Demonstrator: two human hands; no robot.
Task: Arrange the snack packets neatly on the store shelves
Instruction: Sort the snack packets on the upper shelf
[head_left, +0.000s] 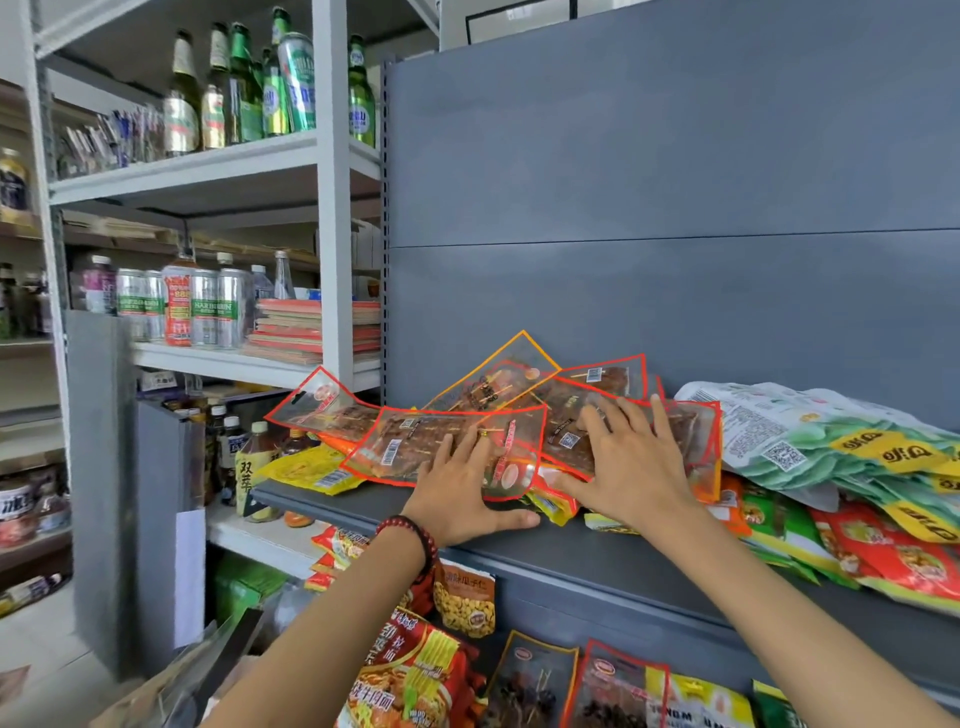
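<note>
A loose heap of clear, red-edged skewer snack packets (415, 441) lies on the grey shelf (597, 551), one orange-edged packet (498, 379) tilted up at the back. My left hand (462, 493) lies flat on the front packet, fingers spread, thumb on the shelf. My right hand (628, 467) presses flat on the right side of the heap, fingers apart. Yellow packets (311, 467) stick out from under the heap at the left. Neither hand grips anything.
Green-and-white bags (831, 447) and red and green packets (857, 545) pile at the right of the shelf. Noodle and snack packets (415, 670) hang below. A white rack at the left holds bottles (239, 88), cans (208, 306) and books (317, 332).
</note>
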